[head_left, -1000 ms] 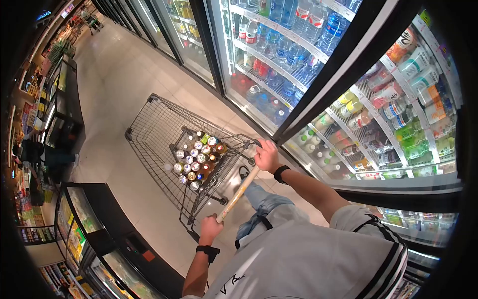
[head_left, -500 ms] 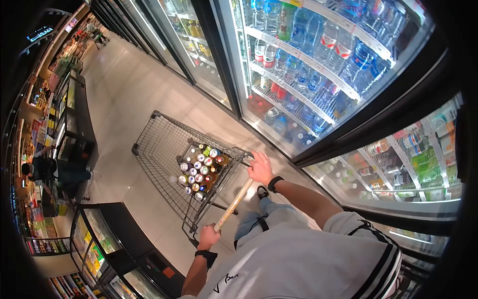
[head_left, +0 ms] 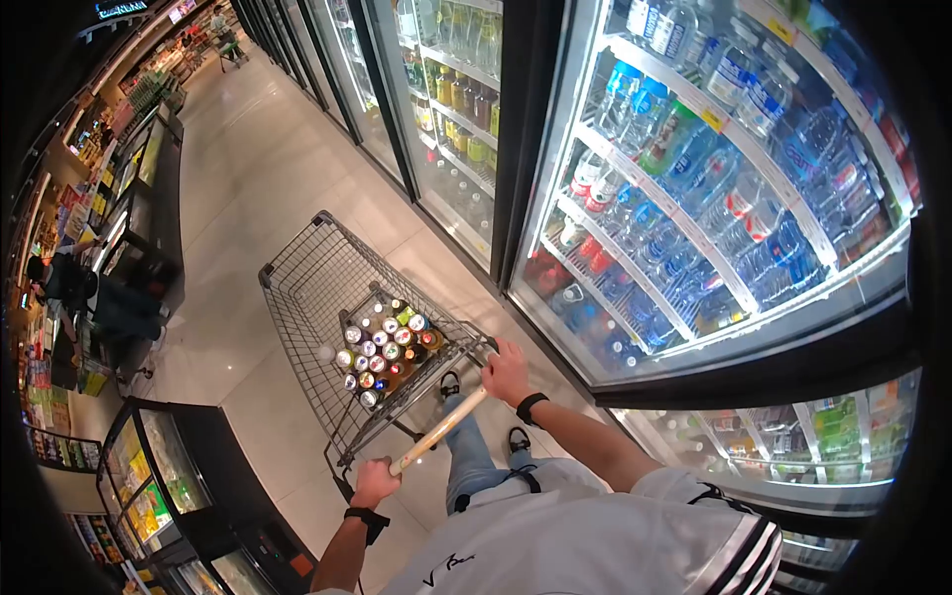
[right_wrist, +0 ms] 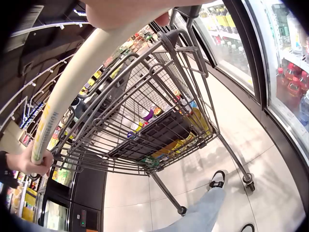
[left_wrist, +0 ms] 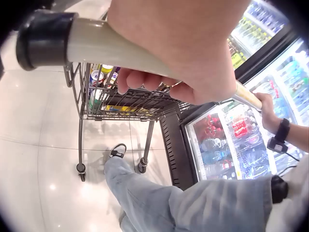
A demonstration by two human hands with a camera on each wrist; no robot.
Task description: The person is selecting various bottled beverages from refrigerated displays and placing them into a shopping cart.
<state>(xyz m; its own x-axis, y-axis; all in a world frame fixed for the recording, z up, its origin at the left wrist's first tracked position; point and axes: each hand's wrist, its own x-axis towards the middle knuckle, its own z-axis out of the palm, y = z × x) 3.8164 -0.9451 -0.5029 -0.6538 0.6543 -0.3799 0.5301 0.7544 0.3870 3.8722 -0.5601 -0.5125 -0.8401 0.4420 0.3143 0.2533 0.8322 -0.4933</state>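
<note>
Both hands grip the pale handle bar [head_left: 436,432] of a wire shopping cart [head_left: 317,288]. My left hand [head_left: 376,481] holds the bar's left end; in the left wrist view, the fingers of the left hand [left_wrist: 178,53] curl under it. My right hand [head_left: 507,373] is round the right end, and the right wrist view shows only part of the right hand [right_wrist: 123,12] at the top edge. Upright cans and bottles [head_left: 382,349] stand grouped in the cart's near part.
Glass-door coolers [head_left: 694,198] with bottled drinks line the right side. Black display cases [head_left: 188,466] stand at the left, with a person [head_left: 104,297] in dark clothes beside them. A tiled floor [head_left: 238,198] runs ahead between them, and another cart [head_left: 231,52] is far off.
The coolers have shifted right and nearer in the head view, with another drinks door showing more fully. Both hands have kept their grip on the bar, and both shoes now show.
</note>
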